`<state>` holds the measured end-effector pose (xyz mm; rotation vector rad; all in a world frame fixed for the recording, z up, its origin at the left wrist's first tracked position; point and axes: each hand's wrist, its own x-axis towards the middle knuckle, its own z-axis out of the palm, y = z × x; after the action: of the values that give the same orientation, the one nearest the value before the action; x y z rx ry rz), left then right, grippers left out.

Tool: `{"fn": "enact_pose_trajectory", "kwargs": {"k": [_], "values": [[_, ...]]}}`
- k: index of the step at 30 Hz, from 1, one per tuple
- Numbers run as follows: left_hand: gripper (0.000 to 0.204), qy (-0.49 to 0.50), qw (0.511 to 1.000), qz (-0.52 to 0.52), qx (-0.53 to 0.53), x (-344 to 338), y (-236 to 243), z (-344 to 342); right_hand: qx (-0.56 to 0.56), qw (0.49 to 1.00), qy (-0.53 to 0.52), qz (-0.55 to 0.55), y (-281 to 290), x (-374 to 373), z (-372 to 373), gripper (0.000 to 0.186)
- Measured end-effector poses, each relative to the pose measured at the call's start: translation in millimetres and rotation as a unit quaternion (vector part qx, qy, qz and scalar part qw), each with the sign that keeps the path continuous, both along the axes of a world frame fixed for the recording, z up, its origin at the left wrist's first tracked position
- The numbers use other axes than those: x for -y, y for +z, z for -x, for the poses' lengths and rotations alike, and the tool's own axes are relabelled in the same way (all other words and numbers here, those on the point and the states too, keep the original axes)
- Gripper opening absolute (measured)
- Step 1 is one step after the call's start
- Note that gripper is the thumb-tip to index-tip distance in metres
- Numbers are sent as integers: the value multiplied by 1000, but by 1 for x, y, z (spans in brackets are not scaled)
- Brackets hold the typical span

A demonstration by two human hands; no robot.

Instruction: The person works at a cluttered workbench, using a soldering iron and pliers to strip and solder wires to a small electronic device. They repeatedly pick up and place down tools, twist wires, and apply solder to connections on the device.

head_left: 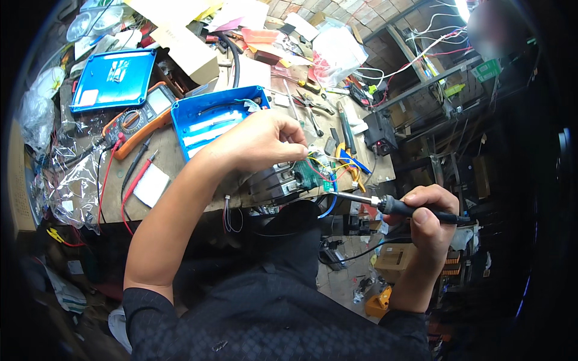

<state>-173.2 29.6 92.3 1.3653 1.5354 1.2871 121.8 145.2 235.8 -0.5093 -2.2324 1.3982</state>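
Note:
My right hand [428, 218] is closed around the dark handle of a soldering iron [394, 206], whose metal tip points left at a small green circuit board [328, 184]. Just above that board my left hand [263, 142] has its thumb and fingers pinched together; what lies between the fingertips is too small to make out. Thin coloured wires [323, 172] run around the board, close to the left fingertips. Beneath my left hand, partly hidden by it, a ribbed metal motor-like part [274, 183] lies at the table's near edge.
An open blue box [180, 123] and its blue lid [113, 79] lie behind my left arm, beside an orange multimeter [139, 116] with red and black probes. Pliers [311, 107] and yellow-blue cutters [351, 162] lie right of them. A cardboard box [394, 260] stands on the floor.

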Motion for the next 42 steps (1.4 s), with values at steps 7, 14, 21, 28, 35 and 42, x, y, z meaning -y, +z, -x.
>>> {"fn": "enact_pose_trajectory", "kwargs": {"k": [7,14,21,28,35,42], "values": [[15,2,1000,-8,13,22,20,0,-78,994,2,81,-31,-29,-43,30],[12,113,974,-52,-192,94,39,-49,-193,963,75,175,-54,-58,-65,28],[13,196,971,-6,-136,146,-7,-106,-281,913,97,278,-85,-74,-70,29],[13,197,962,59,-182,166,-43,-116,-285,905,122,292,-106,-78,-75,28],[16,185,960,0,-210,148,-17,-110,-307,891,94,322,-114,-76,-80,29],[9,301,944,17,-134,126,12,-115,-316,886,80,331,-112,-75,-91,28]]}}
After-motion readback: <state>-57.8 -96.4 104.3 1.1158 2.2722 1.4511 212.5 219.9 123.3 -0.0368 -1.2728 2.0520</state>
